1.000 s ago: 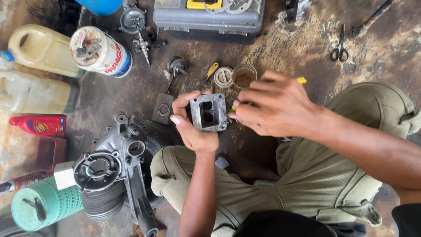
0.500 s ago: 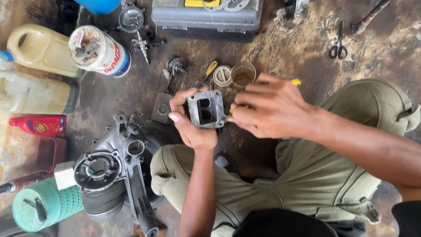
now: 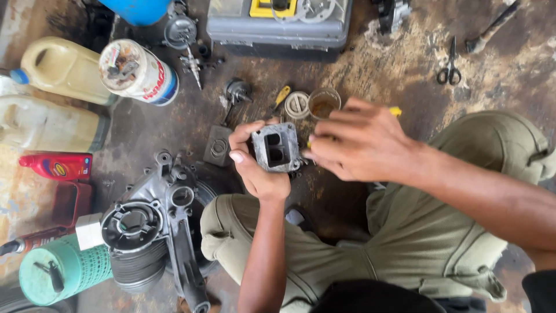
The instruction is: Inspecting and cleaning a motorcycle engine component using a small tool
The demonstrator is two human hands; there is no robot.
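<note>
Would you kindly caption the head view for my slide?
Left hand holds a grey metal part while right hand works at its edge.

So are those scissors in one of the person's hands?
No, the scissors lie on the stained floor far from both hands; the left hand holds a grey metal block and the right hand touches it.

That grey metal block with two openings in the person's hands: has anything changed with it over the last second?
Hardly. The grey metal block with two rectangular openings stays gripped in the left hand, tilted very slightly differently. The right hand still works at its right edge, fingers touching it and barely shifted. Nothing was picked up or let go. The grey engine casing, the scissors and the bottles on the floor have not moved.
</note>
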